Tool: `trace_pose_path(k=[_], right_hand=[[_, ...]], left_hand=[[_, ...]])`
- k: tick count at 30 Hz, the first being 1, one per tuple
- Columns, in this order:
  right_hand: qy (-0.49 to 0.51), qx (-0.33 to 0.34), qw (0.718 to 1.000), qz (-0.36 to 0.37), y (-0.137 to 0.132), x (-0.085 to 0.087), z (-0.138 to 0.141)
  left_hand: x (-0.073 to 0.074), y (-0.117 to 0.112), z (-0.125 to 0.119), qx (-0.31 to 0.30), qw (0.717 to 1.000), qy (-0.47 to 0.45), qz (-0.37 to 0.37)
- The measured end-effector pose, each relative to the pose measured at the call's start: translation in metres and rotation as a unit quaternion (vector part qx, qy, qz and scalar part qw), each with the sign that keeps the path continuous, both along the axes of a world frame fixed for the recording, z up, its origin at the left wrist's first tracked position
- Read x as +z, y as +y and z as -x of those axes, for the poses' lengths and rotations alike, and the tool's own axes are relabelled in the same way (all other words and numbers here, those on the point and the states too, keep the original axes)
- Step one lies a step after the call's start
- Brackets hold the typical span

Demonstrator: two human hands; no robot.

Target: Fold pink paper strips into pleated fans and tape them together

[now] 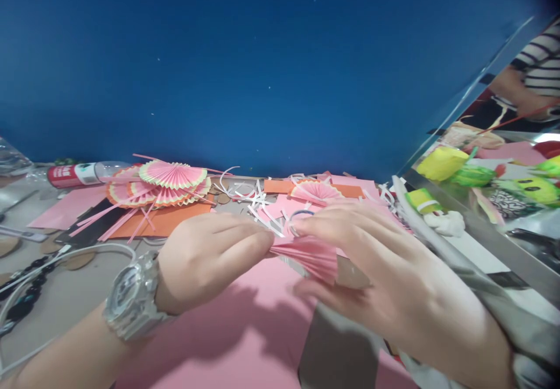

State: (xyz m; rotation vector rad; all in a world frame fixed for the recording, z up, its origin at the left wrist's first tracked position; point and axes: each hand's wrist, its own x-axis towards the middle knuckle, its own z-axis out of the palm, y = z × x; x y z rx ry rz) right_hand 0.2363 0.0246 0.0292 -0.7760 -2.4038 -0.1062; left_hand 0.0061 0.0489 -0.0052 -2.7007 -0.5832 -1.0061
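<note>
Between my hands is a pleated pink paper fan (312, 256), narrow at its left end and spread at its right. My left hand (214, 255) is closed, pinching the gathered left end. My right hand (376, 260) arches over the spread end with thumb and fingers apart; whether its fingertips touch the folds I cannot tell. Pink paper sheets (227, 342) lie flat below the hands, under their shadow. Behind the right hand sits a finished-looking half-round pink fan (315, 191) with a pale green edge.
Several folded fans on pink paper sticks (175, 182) are piled at left over orange paper (164, 220), near a bottle with a red label (72, 174). White paper strips (245, 193) are scattered behind. A blue partition (262, 74) closes off the back. A person in a striped shirt (540, 65) is at right.
</note>
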Motion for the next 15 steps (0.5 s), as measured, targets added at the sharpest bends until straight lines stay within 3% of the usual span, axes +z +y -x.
trace_pose_path(k=[4, 10, 15], right_hand=[[0.040, -0.013, 0.999, -0.007, 0.003, -0.006, 0.007], [-0.025, -0.042, 0.996, -0.076, 0.006, -0.003, 0.000], [-0.064, -0.097, 0.991, -0.066, 0.016, 0.003, -0.019]], left_hand=[[-0.002, -0.001, -0.004, 0.037, 0.999, -0.003, 0.023], [-0.001, -0.002, -0.009, 0.074, 0.997, 0.007, 0.036], [0.006, 0.001, -0.006, 0.164, 0.968, 0.076, 0.174]])
